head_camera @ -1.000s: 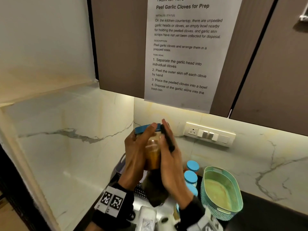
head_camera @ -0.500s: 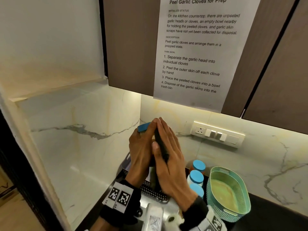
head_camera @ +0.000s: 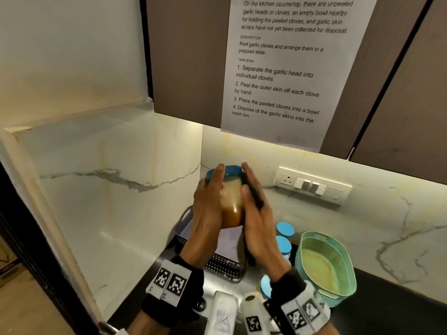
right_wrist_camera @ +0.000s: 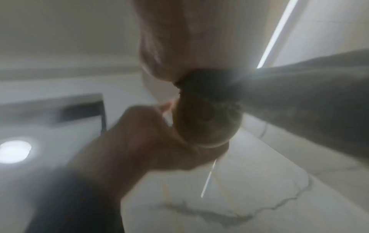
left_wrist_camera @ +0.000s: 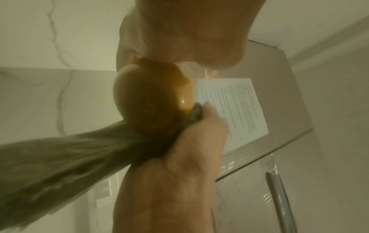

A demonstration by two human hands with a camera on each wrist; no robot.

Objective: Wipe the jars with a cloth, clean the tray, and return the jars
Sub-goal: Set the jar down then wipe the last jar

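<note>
In the head view my left hand grips a clear jar with amber contents and a blue lid, lifted upright above the counter. My right hand lies along the jar's right side with a dark cloth caught between thumb and fingers; the cloth's tail hangs below. The left wrist view shows the jar's base with the cloth trailing away. Below my hands sits a grey perforated tray. Three more blue-lidded jars stand to its right.
A teal basket sits on the black counter right of the jars. A socket and switch panel is on the marble back wall. Brown wall cabinets with a printed sheet hang overhead. A marble side wall closes the left.
My right hand with the cloth has rubbed along the jar's side. Half a second ago both hands covered the jar; now its amber side shows between them.
</note>
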